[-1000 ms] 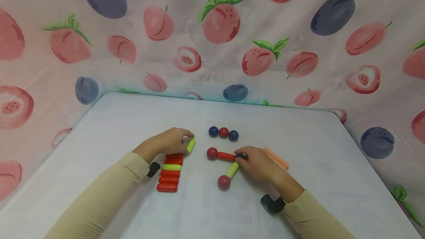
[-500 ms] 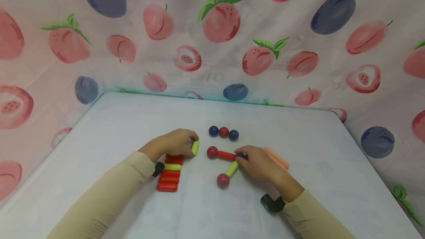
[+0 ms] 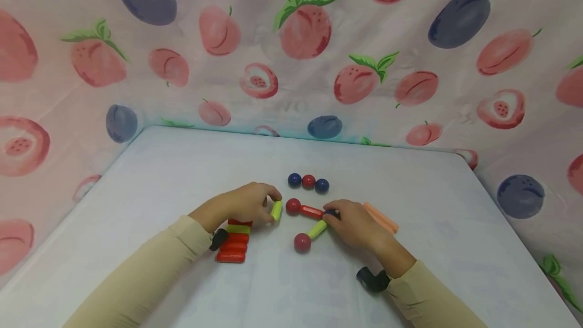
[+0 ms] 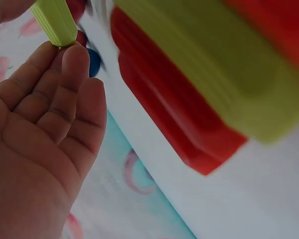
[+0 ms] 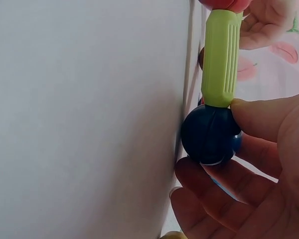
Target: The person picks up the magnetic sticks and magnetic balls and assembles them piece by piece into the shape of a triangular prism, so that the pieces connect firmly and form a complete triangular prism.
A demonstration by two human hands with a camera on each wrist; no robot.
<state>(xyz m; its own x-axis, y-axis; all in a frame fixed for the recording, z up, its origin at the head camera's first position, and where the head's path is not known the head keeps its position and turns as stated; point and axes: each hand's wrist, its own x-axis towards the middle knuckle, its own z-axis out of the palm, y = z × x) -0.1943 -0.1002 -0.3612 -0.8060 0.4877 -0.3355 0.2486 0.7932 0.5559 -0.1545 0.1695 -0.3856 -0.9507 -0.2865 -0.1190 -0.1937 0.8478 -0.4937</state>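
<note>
My left hand pinches a yellow-green ribbed rod between thumb and fingers, just left of a red ball. With thumb and fingers, my right hand grips a dark blue ball, mostly covered in the head view. From that ball a red rod runs left to the red ball. A second yellow-green rod slants toward the front left, ending in another red ball. Several red rods and one yellow-green rod lie in a column beneath the left wrist.
Behind the joined pieces sit a blue ball, a red ball and another blue ball in a row. Orange rods lie beyond the right hand. A fruit-print cloth hangs around the white table.
My left hand has carried the yellow-green rod rightward and nearer, up to the red ball. The front red ball has swung slightly left and away, while the right hand keeps its hold on the blue ball.
</note>
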